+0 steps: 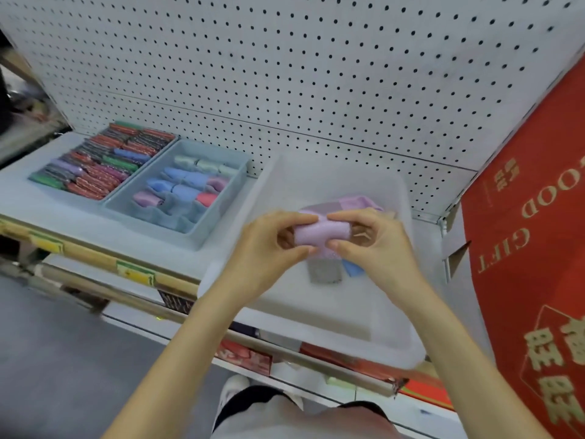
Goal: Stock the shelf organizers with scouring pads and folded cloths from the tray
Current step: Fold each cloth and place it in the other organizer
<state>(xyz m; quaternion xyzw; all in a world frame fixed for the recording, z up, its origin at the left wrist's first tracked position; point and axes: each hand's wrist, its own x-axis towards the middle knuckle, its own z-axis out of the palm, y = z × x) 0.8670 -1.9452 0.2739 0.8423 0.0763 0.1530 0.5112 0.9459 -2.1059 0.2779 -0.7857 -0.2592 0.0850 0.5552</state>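
Observation:
Over the white tray, my left hand and my right hand both pinch a folded lilac cloth from either end. Below it in the tray lie a grey scouring pad, a blue cloth and a pink cloth. To the left on the shelf stands a grey divided organizer holding rolled blue, green, pink and red cloths. Further left, a second organizer is packed with wrapped scouring pads in several colours.
A white pegboard wall rises behind the shelf. A red gift box stands close at the right of the tray. The shelf's front edge carries yellow and green price labels; lower shelves with packaged goods sit below.

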